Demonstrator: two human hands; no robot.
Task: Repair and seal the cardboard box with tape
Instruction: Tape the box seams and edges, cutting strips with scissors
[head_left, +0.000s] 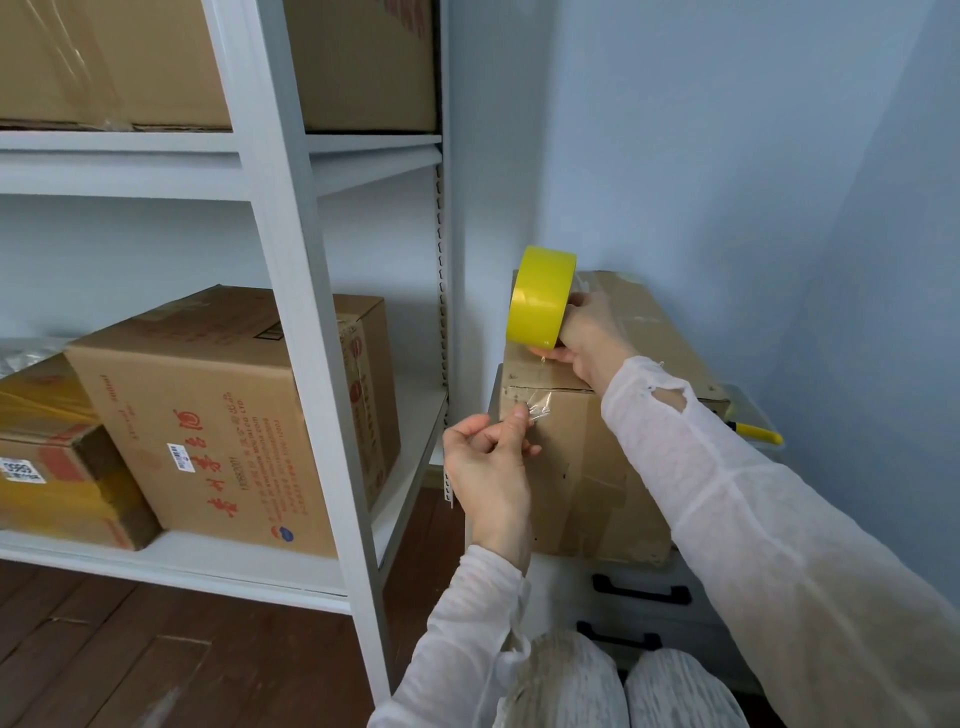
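Observation:
A worn cardboard box (582, 467) stands on a white drawer unit against the blue wall. My right hand (587, 332) grips a yellow tape roll (540, 296), held upright over the box's top front edge. My left hand (488, 457) pinches the crumpled free end of clear tape (540, 402) between thumb and forefinger, in front of the box's upper front face. A thin strand of tape runs from the roll down to that end. Old tape patches show on the box's front.
A white metal shelf rack (291, 260) stands at left, holding several cardboard boxes (223, 415). The drawer unit (644, 597) has black handles. A yellow-handled tool (756, 432) lies behind the box at right. My knees are at the bottom, over a dark wood floor (156, 649).

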